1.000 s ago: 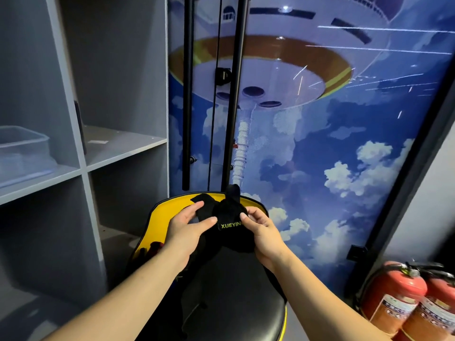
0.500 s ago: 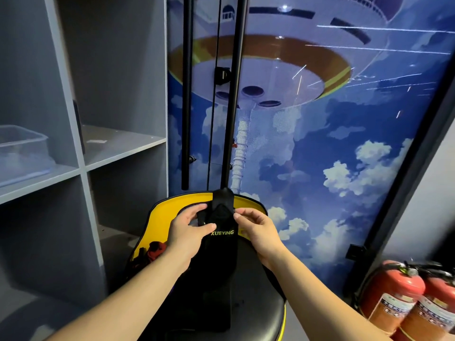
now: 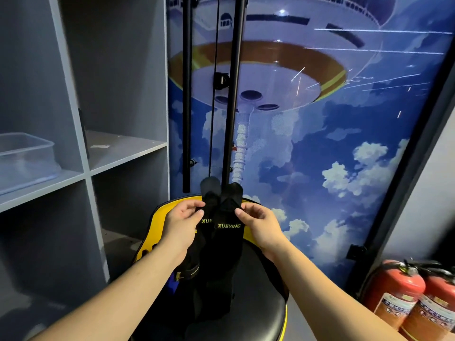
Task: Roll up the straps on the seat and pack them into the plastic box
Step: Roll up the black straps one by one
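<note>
Both forearms extended over seat [image 3: 256, 299]. Left hand [image 3: 181, 223] and right hand [image 3: 261, 225] pinch straps [image 3: 227, 217] from either side.

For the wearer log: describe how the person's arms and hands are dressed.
Both forearms are bare up to the frame's lower edge, with no sleeve in view. The left hand and right hand wear no gloves, and no ring, watch or wristband shows on the visible sides. The nails look short and unpainted.

The bunched straps [image 3: 227, 217] have been pulled out straight and upright; two now stand side by side, one pinched by each hand [image 3: 181, 220] [image 3: 261, 223].
</note>
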